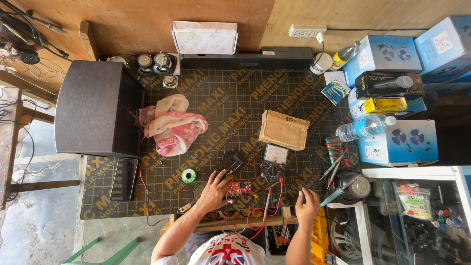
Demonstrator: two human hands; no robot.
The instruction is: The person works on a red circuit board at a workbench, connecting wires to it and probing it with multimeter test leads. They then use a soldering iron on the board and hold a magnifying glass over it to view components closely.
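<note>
Red is what I see first: one small red board (239,188) lies just beside my left hand's (214,189) fingertips, which spread over one black part (228,163) and press on it. My right hand (308,201) is curled shut on one teal-handled iron (335,195). Between the two hands lie two probes (268,201) with red leads; one meter (274,161) sits beyond them, one solder spool (189,175) left of my left fingers.

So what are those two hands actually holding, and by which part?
The left hand rests on the red circuit board, steadying its left edge. The right hand grips the soldering iron by its teal handle.
</note>
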